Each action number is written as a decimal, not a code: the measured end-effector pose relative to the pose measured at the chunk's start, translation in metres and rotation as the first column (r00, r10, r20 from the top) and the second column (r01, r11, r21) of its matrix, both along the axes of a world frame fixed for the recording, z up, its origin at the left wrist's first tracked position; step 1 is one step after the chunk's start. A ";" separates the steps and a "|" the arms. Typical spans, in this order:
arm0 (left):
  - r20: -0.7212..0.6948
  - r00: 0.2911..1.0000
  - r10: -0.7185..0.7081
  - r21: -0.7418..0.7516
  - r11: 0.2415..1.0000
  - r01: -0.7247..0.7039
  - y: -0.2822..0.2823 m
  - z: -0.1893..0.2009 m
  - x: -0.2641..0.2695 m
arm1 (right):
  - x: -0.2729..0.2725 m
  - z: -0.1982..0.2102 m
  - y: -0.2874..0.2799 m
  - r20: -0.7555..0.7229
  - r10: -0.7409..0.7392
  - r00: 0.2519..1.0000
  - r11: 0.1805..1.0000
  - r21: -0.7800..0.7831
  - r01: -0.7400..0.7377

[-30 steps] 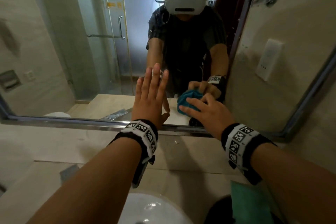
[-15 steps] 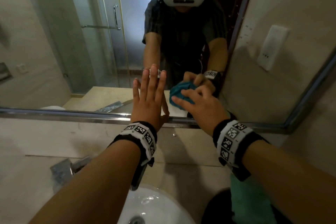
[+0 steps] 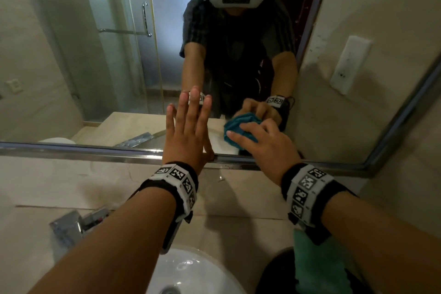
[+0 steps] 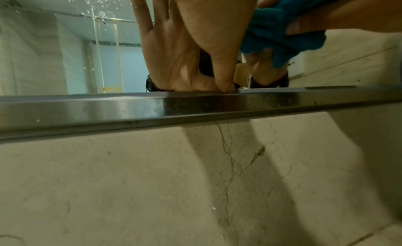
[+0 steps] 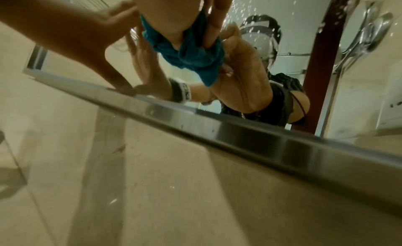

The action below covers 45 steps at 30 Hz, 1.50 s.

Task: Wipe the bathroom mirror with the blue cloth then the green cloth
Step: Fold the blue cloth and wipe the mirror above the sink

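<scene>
My left hand (image 3: 188,131) lies flat on the mirror (image 3: 95,67) above its frame (image 3: 71,150); my right hand (image 3: 265,141) grips the blue cloth (image 3: 241,126) beside it. Blue-cloth wiping underway; next, likely broader strokes.

Open glass up and left of my flat left hand (image 3: 188,131); steel mirror frame (image 3: 95,151) blocks below, right frame edge (image 3: 403,112) limits rightward sweep.

right hand (image 3: 267,143) presses blue cloth (image 3: 241,127) on mirror (image 3: 95,55); left hand (image 3: 188,131) flat.

green cloth (image 3: 317,267) right of sink (image 3: 191,272)
</scene>
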<state>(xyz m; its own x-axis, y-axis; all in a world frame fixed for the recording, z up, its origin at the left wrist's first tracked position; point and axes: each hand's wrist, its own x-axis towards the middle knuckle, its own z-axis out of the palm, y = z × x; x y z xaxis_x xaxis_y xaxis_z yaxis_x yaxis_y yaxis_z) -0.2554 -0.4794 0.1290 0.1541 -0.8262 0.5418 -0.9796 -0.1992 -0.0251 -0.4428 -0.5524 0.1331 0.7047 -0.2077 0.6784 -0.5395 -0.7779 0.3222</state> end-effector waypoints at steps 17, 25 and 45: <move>0.030 0.998 0.058 0.033 0.998 -0.059 0.033 0.075 -0.014 | -0.063 0.048 -0.010 -0.214 -0.077 0.974 0.995 -0.073 0.062; 0.137 0.991 -0.001 -0.084 0.996 0.012 0.026 0.213 -0.032 | -0.051 0.172 -0.006 -0.103 -0.124 0.987 0.985 -0.133 0.110; 0.231 0.973 -0.015 -0.136 0.990 0.047 -0.018 0.352 -0.028 | -0.035 0.310 -0.002 -0.018 -0.100 0.995 0.994 0.036 0.101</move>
